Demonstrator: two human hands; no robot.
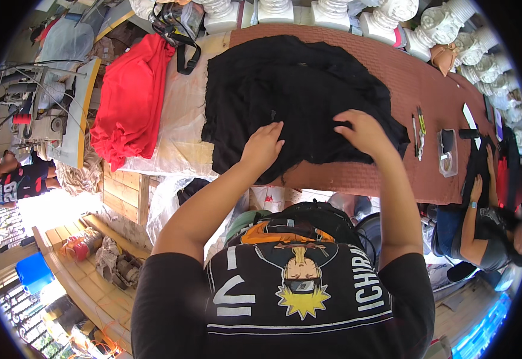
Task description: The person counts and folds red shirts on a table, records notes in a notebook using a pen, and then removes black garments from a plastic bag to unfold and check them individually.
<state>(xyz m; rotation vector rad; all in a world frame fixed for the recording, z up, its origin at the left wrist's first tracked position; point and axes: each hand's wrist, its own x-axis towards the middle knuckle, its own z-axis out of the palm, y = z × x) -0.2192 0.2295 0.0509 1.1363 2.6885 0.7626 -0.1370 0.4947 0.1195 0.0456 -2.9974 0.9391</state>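
A large piece of black cloth [309, 84] lies spread over the table in front of me, slightly wrinkled, with a ragged near edge. Toward the left of its near half rests my left hand [263, 145], fingers stretched out on the fabric and thumb a little apart. Just beyond those fingertips is a small dark mark or piece [273, 113], too small to name. My right hand [361, 133] is over the cloth's right part, its thumb and fingers curved and spread, nothing visible between them.
Red cloth [132, 99] is heaped to the left, near a sewing machine [54, 122]. On the brown table cover [428, 170] at right lie a pen [414, 136], a yellow cutter [421, 128] and a clear plastic box [447, 154]. Another person [482, 233] works at far right.
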